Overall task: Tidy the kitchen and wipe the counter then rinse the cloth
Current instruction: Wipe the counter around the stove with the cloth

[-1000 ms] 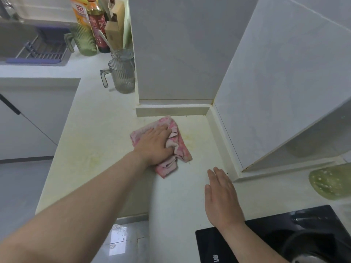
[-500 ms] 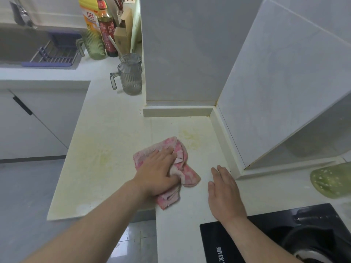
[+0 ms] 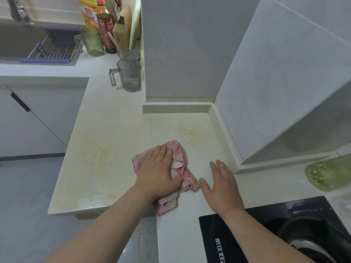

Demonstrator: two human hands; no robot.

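Pink cloth (image 3: 178, 160) lies under the flat left hand (image 3: 158, 172); right hand (image 3: 221, 182) rests open on the counter (image 3: 106, 130). Yellow stains (image 3: 189, 134) remain; rinsing is undone.

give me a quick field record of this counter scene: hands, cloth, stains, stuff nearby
left hand: flat, presses the pink cloth onto the counter
right hand: flat on the counter beside the cloth, holds nothing
cloth: crumpled, near the counter's front edge
stains: yellowish patches beyond the cloth and to its left
nearby: two grey mugs by the wall, black cooktop at right
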